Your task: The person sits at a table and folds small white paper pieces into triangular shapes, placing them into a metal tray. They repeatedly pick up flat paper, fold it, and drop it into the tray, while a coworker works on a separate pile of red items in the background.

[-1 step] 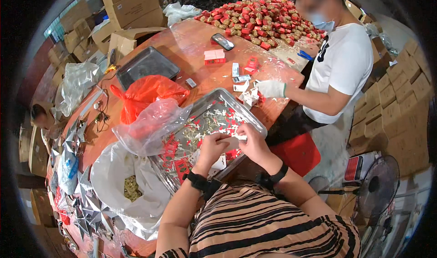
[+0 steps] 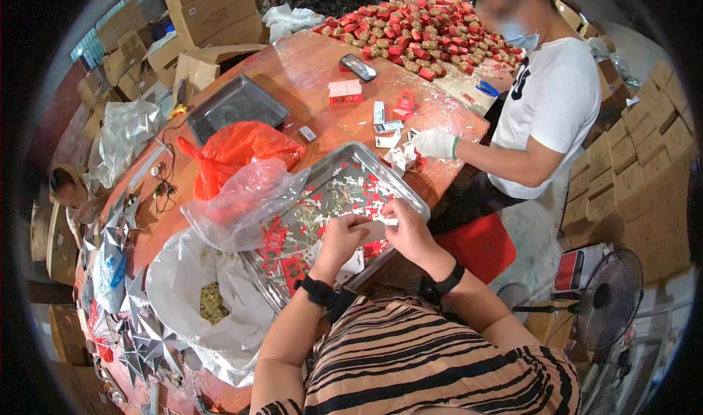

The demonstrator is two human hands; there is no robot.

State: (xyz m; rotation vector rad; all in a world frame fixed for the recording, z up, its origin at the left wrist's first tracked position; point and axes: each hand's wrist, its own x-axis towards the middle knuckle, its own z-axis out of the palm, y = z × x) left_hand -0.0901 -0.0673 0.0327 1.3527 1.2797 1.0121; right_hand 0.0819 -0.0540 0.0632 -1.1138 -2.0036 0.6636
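Observation:
Above the near side of a metal tray [image 2: 415, 199], my left hand [image 2: 341, 243] and my right hand [image 2: 410, 233] are close together. Between them is a pale piece of card [image 2: 375, 231], pinched at its left end by the left fingers and at its right end by the right. What is printed on it, if anything, does not show. Small red and white paper scraps [image 2: 338, 195] lie scattered across the tray. Red printed cards [image 2: 272, 237] are heaped at its left side, and white cards [image 2: 353, 263] lie just beneath my hands.
Left of the tray are a red plastic bag [image 2: 245, 151], a clear bag [image 2: 253, 203] and a white sack [image 2: 179, 268] holding gold bits. A co-worker's gloved hand [image 2: 435, 144] works across the table by small boxes. Beyond rises a red-and-gold pile [image 2: 425, 34]. A fan [image 2: 608, 298] stands right.

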